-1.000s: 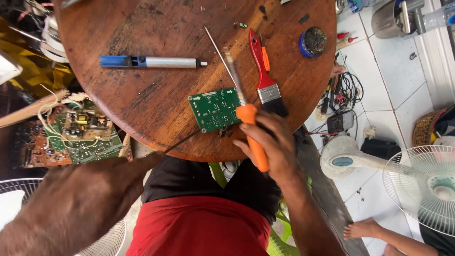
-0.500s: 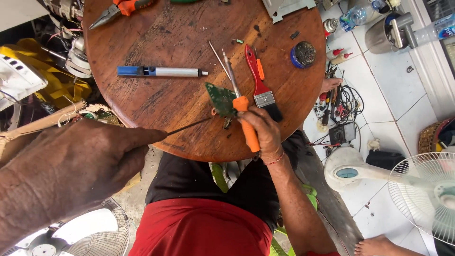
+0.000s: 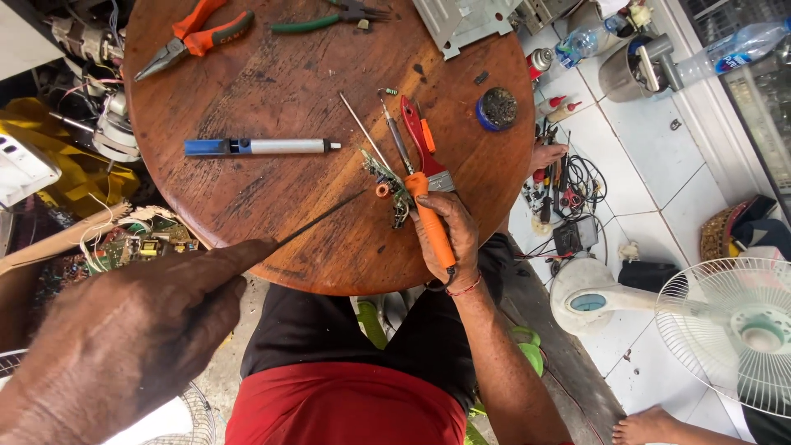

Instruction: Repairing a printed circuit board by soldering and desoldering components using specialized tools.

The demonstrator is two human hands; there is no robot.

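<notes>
My right hand (image 3: 451, 235) grips an orange-handled tool (image 3: 428, 216) whose metal shaft points away across the round wooden table (image 3: 272, 210). The tool's upper handle touches a small green circuit board (image 3: 386, 183) that stands tilted on its edge. My left hand (image 3: 140, 321) is close to the camera at the lower left, off the table's near edge. It pinches a thin black wire (image 3: 317, 221) that runs up to the board. A red-handled paintbrush (image 3: 424, 144) lies just right of the board.
On the table lie a blue and silver desoldering pump (image 3: 259, 147), orange pliers (image 3: 194, 37), green-handled pliers (image 3: 321, 18), a blue tin (image 3: 497, 109) and a metal plate (image 3: 465, 25). A white fan (image 3: 733, 330) and cables sit on the tiled floor at right; another circuit board (image 3: 136, 243) lies left.
The green board has gone from lying flat to standing on its edge. My left hand has drawn back with the black wire. My right hand stays on the orange tool.
</notes>
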